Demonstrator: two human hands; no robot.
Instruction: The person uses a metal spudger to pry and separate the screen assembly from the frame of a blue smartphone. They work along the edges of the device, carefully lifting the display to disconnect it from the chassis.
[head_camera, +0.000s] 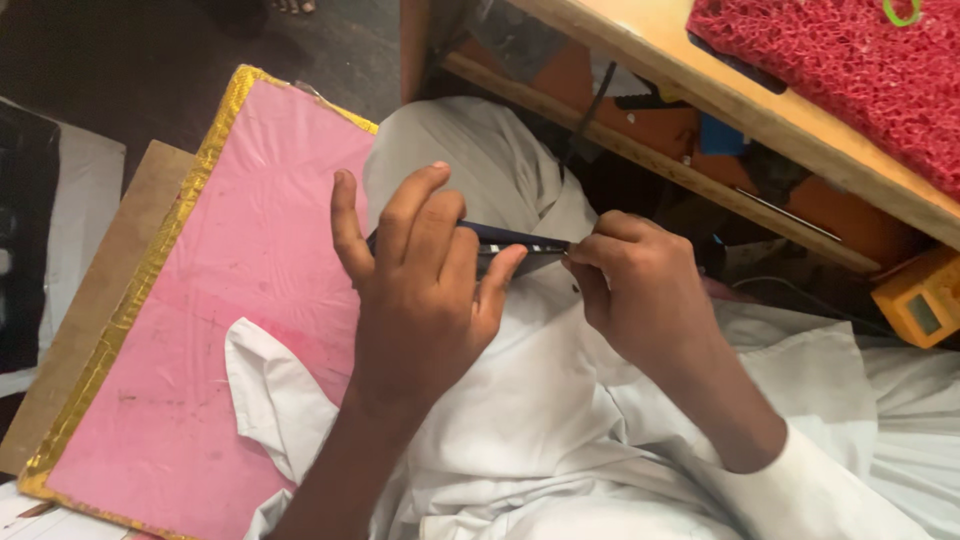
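Note:
My left hand (420, 290) grips a thin dark flat device (510, 240), likely a phone seen edge-on, with fingers wrapped over its top. My right hand (635, 290) pinches at the device's right end with thumb and fingertips; what it pinches is too small to tell. Both hands hover over my lap, which is covered in white cloth (560, 420).
A pink board with a gold border (200, 330) lies to the left on a brown sheet. A wooden workbench edge (700, 70) carries a red mesh mat (850, 70). A yellow meter (920, 300) sits at the right; cables and orange parts lie under the bench.

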